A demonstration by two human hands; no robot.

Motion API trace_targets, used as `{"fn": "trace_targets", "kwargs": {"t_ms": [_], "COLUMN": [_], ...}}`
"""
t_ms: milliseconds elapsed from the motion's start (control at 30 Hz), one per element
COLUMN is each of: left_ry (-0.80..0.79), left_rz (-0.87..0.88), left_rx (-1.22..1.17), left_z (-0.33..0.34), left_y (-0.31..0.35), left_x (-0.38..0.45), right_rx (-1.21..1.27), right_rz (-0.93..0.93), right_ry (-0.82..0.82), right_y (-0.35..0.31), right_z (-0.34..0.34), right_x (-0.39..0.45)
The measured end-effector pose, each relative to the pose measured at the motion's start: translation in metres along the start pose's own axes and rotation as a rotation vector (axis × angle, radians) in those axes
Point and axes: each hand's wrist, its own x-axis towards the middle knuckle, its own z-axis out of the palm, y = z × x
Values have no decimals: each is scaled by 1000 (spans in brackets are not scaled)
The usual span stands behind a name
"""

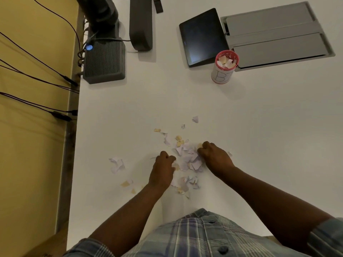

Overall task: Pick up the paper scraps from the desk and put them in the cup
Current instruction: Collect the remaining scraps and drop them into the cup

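Observation:
Several white and yellowish paper scraps [187, 156] lie in a loose pile on the white desk [259, 127] in front of me. My left hand [162, 170] and my right hand [215, 157] sit on either side of the pile, fingers curled into its edges and gripping scraps. More scraps [117, 164] lie apart to the left, and a few small ones [195, 119] lie beyond the pile. The cup [223, 67], white with a red rim and a drawn "B", stands far ahead to the right with scraps inside.
A dark tablet [201, 36] and a grey cable hatch [274, 36] flank the cup. A black ribbed box [104, 62] with a blue light and a dark stand [141, 25] sit at the back left. Cables run along the desk's left edge by the yellow wall.

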Motion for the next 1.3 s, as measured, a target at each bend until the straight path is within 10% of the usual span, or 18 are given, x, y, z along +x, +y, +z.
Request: {"fn": "trace_targets", "kwargs": {"t_ms": [800, 967, 1300], "left_ry": [129, 134, 159], "left_rz": [61, 50, 85], "left_rx": [-328, -312, -346], "left_z": [-73, -74, -73], "left_y": [52, 55, 58], "left_x": [129, 132, 127], "right_rx": [897, 525, 0], "right_rz": [450, 439, 441], "right_ry": [423, 536, 228], "right_y": [132, 159, 146], "right_z": [-179, -203, -185], "right_x": [123, 167, 223]}}
